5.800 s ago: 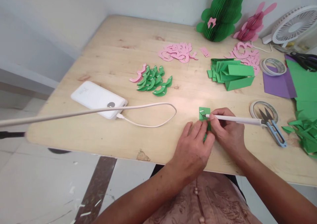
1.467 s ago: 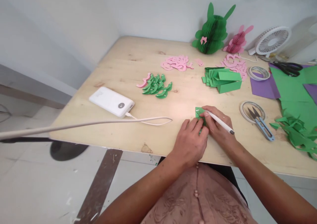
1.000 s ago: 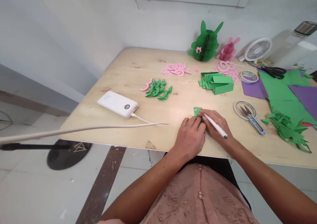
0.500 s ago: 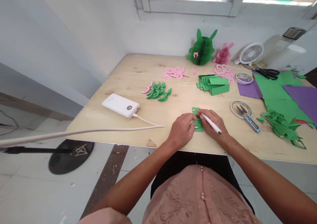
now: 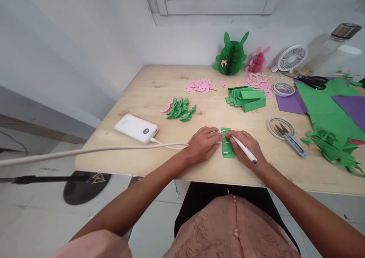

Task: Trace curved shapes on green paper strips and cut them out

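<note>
A narrow green paper piece point(image 5: 227, 151) lies flat near the table's front edge, marked with a dark curved line and several short white strips that look like staples. My right hand point(image 5: 247, 148) is closed around a white pen point(image 5: 243, 149), its dark end pointing back toward me; the fingertips rest on the paper's right side, hiding the writing tip. On the opposite side my left hand point(image 5: 203, 146) lies flat with its fingers stretched out, the fingertips touching the paper's left edge. Folded green paper pieces point(image 5: 246, 98) lie beyond my hands.
Green curved cutouts point(image 5: 179, 109) and pink cutouts point(image 5: 199, 86) lie left of centre. A white power bank point(image 5: 137, 127) trails a cable. To the right are tape rolls point(image 5: 272, 128), blue-handled thread snips point(image 5: 295, 144) and green scraps point(image 5: 332, 146). Paper rabbits point(image 5: 232, 58) stand at the back.
My left hand has loosened from its curled hold, shifted left and flattened, uncovering more of the green paper. My right hand still holds the pen. The camera view has shifted slightly.
</note>
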`<state>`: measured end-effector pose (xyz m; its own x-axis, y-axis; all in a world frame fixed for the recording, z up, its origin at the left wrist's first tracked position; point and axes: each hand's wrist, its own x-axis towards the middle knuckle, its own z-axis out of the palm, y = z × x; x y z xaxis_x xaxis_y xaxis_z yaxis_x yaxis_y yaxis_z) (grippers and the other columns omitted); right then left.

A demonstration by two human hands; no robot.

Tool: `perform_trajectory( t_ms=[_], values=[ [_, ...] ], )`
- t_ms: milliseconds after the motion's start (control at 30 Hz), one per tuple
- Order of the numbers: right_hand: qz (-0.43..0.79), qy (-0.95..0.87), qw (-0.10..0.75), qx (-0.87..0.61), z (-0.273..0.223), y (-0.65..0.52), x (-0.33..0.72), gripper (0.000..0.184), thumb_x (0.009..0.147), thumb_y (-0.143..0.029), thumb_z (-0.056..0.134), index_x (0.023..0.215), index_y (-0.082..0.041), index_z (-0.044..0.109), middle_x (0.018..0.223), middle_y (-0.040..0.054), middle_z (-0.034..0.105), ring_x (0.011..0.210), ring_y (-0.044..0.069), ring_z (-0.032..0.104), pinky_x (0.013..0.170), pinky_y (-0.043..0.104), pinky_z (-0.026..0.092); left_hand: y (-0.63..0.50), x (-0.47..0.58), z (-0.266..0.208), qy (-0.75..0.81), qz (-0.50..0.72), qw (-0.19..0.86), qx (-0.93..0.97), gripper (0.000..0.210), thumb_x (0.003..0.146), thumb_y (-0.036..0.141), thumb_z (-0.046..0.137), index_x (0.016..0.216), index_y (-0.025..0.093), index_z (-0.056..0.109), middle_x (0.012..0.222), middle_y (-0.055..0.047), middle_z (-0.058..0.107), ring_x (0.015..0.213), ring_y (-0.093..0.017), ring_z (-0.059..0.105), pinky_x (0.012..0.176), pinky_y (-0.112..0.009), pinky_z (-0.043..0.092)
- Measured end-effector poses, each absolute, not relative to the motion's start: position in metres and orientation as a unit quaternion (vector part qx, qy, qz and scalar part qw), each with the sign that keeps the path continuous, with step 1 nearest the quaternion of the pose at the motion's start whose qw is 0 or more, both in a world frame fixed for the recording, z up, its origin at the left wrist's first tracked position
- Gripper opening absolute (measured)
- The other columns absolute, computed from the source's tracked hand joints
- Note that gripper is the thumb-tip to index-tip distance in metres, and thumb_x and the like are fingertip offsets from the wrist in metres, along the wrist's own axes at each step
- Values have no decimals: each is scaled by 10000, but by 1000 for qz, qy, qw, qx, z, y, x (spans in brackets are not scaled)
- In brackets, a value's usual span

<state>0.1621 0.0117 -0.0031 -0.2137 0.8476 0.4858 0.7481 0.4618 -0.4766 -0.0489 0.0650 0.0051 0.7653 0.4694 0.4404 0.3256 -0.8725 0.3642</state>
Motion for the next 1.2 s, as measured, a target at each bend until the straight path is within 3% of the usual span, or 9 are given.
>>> perform_trajectory(
  t_ms=[200, 667, 1200],
  values=[
    [59, -779, 354, -515, -2, 12, 162, 234, 967, -243, 467, 1120, -240, 644, 1015, 83, 741, 920, 241, 684, 828, 406, 567, 72, -52, 7, 156, 248, 60, 954, 265, 906, 129, 446, 1061, 166, 658, 1219, -82, 689, 1212, -252, 555, 1040, -447, 422],
    [69, -779, 329, -529, 5, 10, 157, 231, 956, -178, 474, 1109, -228, 640, 975, 77, 742, 905, 228, 685, 805, 399, 571, 70, -73, 10, 104, 138, 120, 978, 431, 932, 504, 517, 1298, 288, 594, 1450, -131, 503, 1358, -316, 424, 1117, -534, 304],
    [69, -777, 332, -531, 9, 11, 155, 224, 946, -153, 489, 1103, -212, 638, 964, 85, 736, 891, 220, 683, 786, 379, 575, 71, -75, 10, 116, 125, 163, 972, 403, 936, 455, 529, 1290, 278, 604, 1456, -123, 504, 1374, -305, 413, 1146, -532, 270]
  ],
)
